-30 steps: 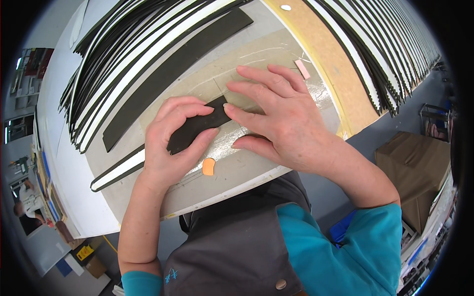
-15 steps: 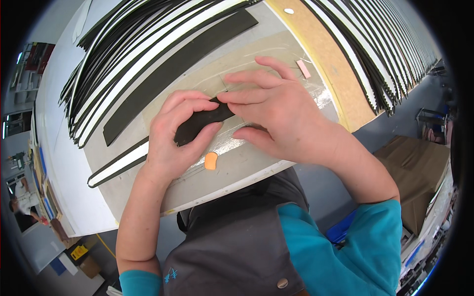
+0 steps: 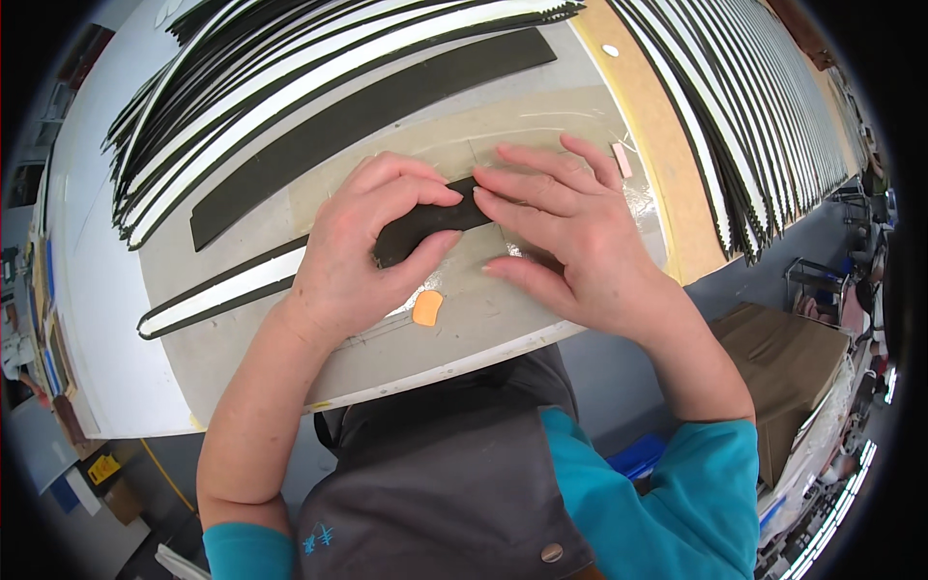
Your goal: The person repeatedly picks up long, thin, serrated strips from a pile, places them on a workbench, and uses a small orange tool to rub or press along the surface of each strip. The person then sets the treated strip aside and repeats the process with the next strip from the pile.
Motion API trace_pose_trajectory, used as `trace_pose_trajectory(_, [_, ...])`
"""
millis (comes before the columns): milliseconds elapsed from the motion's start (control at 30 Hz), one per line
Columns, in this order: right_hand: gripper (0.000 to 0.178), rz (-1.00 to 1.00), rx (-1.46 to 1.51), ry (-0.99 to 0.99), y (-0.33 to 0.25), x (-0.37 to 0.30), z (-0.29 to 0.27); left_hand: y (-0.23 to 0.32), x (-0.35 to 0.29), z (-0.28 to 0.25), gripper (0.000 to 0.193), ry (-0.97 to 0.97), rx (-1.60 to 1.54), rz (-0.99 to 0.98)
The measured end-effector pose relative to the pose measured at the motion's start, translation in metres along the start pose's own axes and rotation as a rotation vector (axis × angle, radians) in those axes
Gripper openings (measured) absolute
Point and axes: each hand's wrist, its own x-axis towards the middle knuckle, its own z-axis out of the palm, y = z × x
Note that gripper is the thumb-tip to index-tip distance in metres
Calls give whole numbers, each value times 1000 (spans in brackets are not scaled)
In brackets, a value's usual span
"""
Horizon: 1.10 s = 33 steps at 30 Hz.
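Note:
My left hand [image 3: 353, 242] is closed on a black strip [image 3: 440, 224], thumb on its near edge and fingers on its far edge. The strip looks flat and smooth. My right hand [image 3: 570, 227] has its fingers spread, with two fingertips touching the strip's right end and the thumb apart from it. From beneath my left hand a white strip with black edges [image 3: 227, 288] runs out to the left; whether it joins the black piece is hidden. A small orange piece with a curved edge [image 3: 426, 308] lies on the worktop just nearer to me.
A long, wide black strip [image 3: 372, 121] lies beyond my hands. Behind it are stacked black-and-white strips [image 3: 329, 82]. More strips with toothed ends [image 3: 720, 126] fan out on the brown board [image 3: 667, 155] at right. A pink block [image 3: 622, 160] sits near the board's yellow edge.
My right fingers have lowered and spread along the strip's right end, and more of that end shows. My left hand keeps its grip. The whole view has shifted slightly.

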Motion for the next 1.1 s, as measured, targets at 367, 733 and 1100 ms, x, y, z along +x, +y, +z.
trace_pose_trajectory(367, [46, -13, -161, -60, -11, 10, -2, -9, -2, -5, 31, -11, -145, 1])
trace_pose_trajectory(733, [42, -19, -250, -86, -14, 10, -3, -8, -39, -30, 21, 132, -27, -59])
trace_pose_trajectory(1100, [40, 40, -214, -22, -17, 7, -1, -10, -42, -13, 29, 152, 244, 29])
